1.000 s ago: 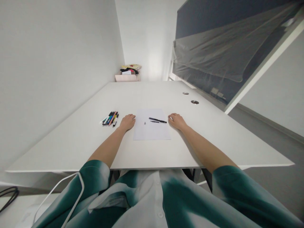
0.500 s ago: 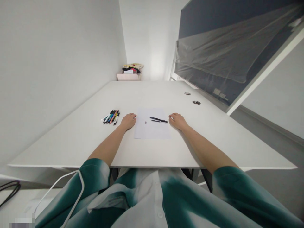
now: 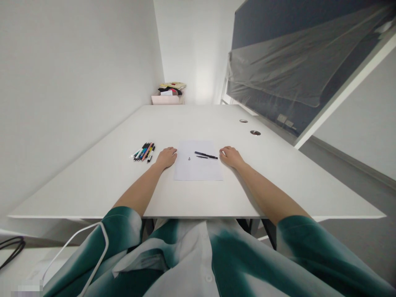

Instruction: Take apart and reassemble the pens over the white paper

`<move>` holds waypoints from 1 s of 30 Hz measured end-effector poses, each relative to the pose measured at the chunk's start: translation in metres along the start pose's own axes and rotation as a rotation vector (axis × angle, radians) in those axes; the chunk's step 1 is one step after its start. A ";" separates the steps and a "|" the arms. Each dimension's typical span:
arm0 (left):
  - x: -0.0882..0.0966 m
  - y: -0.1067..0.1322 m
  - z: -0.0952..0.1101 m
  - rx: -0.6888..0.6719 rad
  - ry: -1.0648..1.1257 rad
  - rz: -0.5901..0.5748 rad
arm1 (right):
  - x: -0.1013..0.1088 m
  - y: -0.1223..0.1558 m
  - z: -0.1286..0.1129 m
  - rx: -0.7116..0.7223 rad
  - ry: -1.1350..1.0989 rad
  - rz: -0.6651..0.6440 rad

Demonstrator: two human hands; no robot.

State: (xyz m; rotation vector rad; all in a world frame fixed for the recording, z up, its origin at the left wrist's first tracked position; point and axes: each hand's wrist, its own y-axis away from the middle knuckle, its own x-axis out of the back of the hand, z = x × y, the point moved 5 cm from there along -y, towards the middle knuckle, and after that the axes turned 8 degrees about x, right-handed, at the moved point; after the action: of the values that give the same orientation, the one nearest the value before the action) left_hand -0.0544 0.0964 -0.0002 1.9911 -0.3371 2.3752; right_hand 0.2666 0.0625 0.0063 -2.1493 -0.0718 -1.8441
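Basically, parts laid out, nothing joined. On the white sheet (image 3: 198,171) I count 3 separate items: long dark pen (image 3: 206,155), short dark stick (image 3: 202,156) and small grey cone (image 3: 189,159). My read: pieces of 1 pen, so disassembly looks done and any refit looks undone. Can't confirm; detail is too small.

Hands: left hand (image 3: 167,156) palm down on the desk (image 3: 93,185) at the sheet's left edge, fingers relaxed, seemingly empty. Right hand (image 3: 231,156) at the right edge, fingers loosely curled with a gap at the thumb, released, no part visible in them. Contact with the paper: can't tell.

Orientation: the long pen lies flat right of sheet centre, long axis mostly crosswise with a shallow slant, left end farther from the person, right end nearer and just beside the right hand's fingers. Which end writes: can't tell. The stick is roughly parallel, on the near side of it. The cone sits left of both, apart, narrow end seemingly away from the person; upright or lying, unclear.

Pen bundle (image 3: 144,152) lies left of the left hand, axes mostly running away from the person.
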 end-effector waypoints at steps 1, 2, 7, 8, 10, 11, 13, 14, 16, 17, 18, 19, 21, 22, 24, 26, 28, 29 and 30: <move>0.000 0.000 0.000 -0.002 -0.002 0.000 | 0.000 0.000 0.000 0.002 -0.002 0.000; 0.000 0.000 0.000 -0.003 -0.003 0.000 | 0.000 0.000 -0.001 0.005 -0.004 0.000; 0.002 0.001 0.001 -0.002 -0.005 -0.001 | 0.001 0.001 -0.001 0.002 -0.008 0.013; 0.002 0.001 0.001 0.001 -0.006 -0.003 | 0.001 0.001 -0.001 0.002 -0.007 0.015; 0.002 0.001 0.001 0.007 -0.006 -0.007 | 0.001 0.001 -0.001 0.002 -0.007 0.018; 0.003 0.002 0.001 0.010 -0.005 -0.008 | 0.001 0.001 -0.001 0.002 -0.007 0.018; 0.003 0.002 0.002 0.009 -0.002 -0.008 | 0.001 0.001 -0.001 0.001 -0.006 0.019; 0.003 0.002 0.002 0.007 -0.001 -0.007 | 0.001 0.001 -0.001 0.000 -0.007 0.019; 0.004 0.002 0.002 0.004 0.001 -0.002 | 0.001 0.001 -0.001 0.000 -0.007 0.018; 0.004 0.002 0.002 0.004 0.001 0.000 | 0.002 0.001 -0.001 -0.002 -0.008 0.017; 0.004 0.002 0.002 0.003 0.001 0.003 | 0.002 0.001 -0.001 -0.003 -0.007 0.015; 0.004 0.002 0.002 0.001 0.003 0.005 | 0.002 0.000 -0.002 -0.004 -0.006 0.012; 0.005 0.002 0.002 -0.001 0.007 0.008 | 0.002 0.000 -0.002 -0.012 -0.004 0.010; 0.005 0.002 0.002 -0.001 0.009 0.010 | 0.002 0.000 -0.002 -0.017 -0.003 0.010; 0.006 0.003 0.003 0.001 0.015 0.013 | 0.002 0.000 -0.002 -0.028 0.000 0.013; 0.008 0.004 0.005 0.002 0.029 0.022 | 0.002 0.000 -0.002 -0.034 -0.001 0.013; 0.011 0.006 0.009 -0.006 0.051 0.043 | 0.003 -0.001 -0.003 -0.031 -0.006 0.012; 0.013 0.007 0.013 -0.015 0.063 0.055 | 0.004 -0.001 -0.004 -0.030 -0.008 0.017; 0.015 0.008 0.017 -0.030 0.074 0.070 | 0.004 -0.001 -0.005 -0.029 -0.008 0.025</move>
State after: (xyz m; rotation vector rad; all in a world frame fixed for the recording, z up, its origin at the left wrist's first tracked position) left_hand -0.0416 0.0834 0.0155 1.9041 -0.4435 2.4619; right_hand 0.2621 0.0614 0.0115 -2.1667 -0.0205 -1.8341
